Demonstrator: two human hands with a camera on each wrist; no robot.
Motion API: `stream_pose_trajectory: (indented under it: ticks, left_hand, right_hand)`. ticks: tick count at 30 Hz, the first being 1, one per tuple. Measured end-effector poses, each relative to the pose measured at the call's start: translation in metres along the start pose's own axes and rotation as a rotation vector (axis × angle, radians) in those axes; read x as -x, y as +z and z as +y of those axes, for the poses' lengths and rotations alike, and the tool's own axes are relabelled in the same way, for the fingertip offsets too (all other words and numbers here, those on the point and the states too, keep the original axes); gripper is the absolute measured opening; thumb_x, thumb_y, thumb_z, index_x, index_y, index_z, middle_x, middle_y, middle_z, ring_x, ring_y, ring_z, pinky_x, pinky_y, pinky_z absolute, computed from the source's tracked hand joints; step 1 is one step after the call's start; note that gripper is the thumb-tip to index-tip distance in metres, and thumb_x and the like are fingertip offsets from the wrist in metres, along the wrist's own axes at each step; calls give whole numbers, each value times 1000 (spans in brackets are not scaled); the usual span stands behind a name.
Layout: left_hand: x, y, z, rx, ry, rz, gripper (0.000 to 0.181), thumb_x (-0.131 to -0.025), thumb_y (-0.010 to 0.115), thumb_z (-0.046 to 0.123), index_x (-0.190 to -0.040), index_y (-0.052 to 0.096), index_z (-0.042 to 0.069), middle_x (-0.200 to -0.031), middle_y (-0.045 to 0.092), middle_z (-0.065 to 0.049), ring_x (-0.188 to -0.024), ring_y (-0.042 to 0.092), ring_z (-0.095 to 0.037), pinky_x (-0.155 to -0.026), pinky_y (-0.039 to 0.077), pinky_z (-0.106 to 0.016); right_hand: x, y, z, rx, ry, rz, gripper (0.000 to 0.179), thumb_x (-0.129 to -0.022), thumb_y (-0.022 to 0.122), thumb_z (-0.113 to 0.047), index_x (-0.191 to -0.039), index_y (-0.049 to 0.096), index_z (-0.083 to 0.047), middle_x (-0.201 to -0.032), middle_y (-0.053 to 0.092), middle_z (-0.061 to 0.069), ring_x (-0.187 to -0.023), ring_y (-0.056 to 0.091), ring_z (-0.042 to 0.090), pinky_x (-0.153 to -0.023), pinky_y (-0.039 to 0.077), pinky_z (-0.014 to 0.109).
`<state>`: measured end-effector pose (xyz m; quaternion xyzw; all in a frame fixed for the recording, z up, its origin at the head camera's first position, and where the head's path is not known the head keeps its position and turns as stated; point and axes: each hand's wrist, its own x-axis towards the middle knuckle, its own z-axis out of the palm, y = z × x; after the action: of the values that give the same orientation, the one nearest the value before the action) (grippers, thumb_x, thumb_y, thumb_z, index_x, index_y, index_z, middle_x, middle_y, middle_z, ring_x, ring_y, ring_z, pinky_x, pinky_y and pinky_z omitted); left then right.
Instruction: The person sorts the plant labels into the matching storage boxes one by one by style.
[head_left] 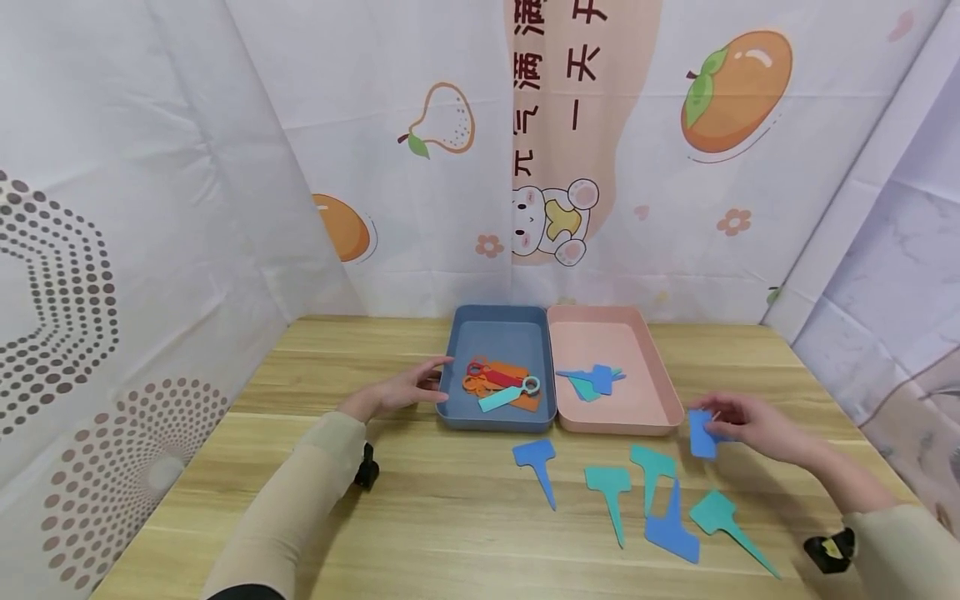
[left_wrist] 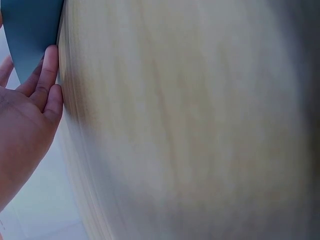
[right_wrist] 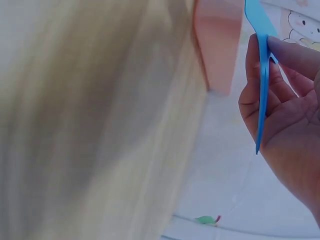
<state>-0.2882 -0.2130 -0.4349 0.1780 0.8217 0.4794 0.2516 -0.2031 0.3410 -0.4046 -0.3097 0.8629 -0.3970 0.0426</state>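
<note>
In my right hand (head_left: pixel 757 425) I pinch a blue T-shaped plant label (head_left: pixel 702 433) between thumb and fingers. It is just off the pink tray's near right corner, and its pointed stem (right_wrist: pixel 262 105) runs down past the palm in the right wrist view. My left hand (head_left: pixel 408 387) rests its fingertips at the left wall of the blue-grey tray (head_left: pixel 498 422), fingers extended in the left wrist view. Blue and teal plant labels (head_left: pixel 596 382) lie overlapped in the pink tray (head_left: pixel 618 428).
Several loose labels lie on the wooden table (head_left: pixel 420 517): a blue label (head_left: pixel 534 454), teal labels (head_left: pixel 609 479) and another blue label (head_left: pixel 672 533). Orange, red and mint ring-ended tags (head_left: pixel 501 398) fill part of the blue-grey tray. A printed curtain (head_left: pixel 450 208) hangs behind both trays.
</note>
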Motion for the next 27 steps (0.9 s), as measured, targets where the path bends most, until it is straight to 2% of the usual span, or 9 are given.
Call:
stream_pose_trajectory:
  ticks: [3,7,13,18,23,27]
  left_hand:
    - [-1,0,-1,4,-1,-2,75,-96,64,21,-156,20,19,-154,23,-20,-135,35,-35,-109,30,-49]
    - [0,-1,0,7,15,-8,75,-97,63,21,-156,18,16,-154,21,-23,-135,33,-38,-109,30,-50]
    - [1,-1,0,8,19,-6,75,-97,62,21,-156,17,16,-154,21,-24,-135,33,-39,-109,29,-51]
    - [0,2,-1,17,14,-13,75,-96,63,20,-156,18,17,-154,23,-21,-133,36,-36,-108,30,-50]
    - [0,3,0,25,21,-20,75,-97,62,19,-156,17,16,-155,20,-21,-134,35,-37,-108,30,-51]
    - [0,1,1,29,13,-18,75,-97,62,18,-156,17,16,-156,19,-21,-134,34,-37,-109,29,-51]
  right_hand:
    - [-9,-5,-8,-6,18,-29,24,-93,58,6,-115,56,14,-92,62,2,-77,60,8,-63,55,30]
    - [-27,-11,-16,26,-15,-44,23,-93,59,7,-114,56,14,-89,62,3,-73,58,11,-60,52,29]
    - [-54,-19,-26,88,-36,-28,23,-91,61,6,-115,62,4,-90,62,2,-72,58,14,-59,50,28]
    - [-70,-21,-30,92,34,-36,25,-93,61,2,-118,62,3,-94,62,7,-75,59,16,-62,51,29]
    - [-90,-21,-32,96,125,-53,28,-95,61,-2,-121,61,6,-97,62,8,-80,58,18,-68,52,29]
    - [-108,-21,-33,84,131,-70,27,-95,60,-2,-121,60,7,-99,62,10,-81,58,22,-71,54,33]
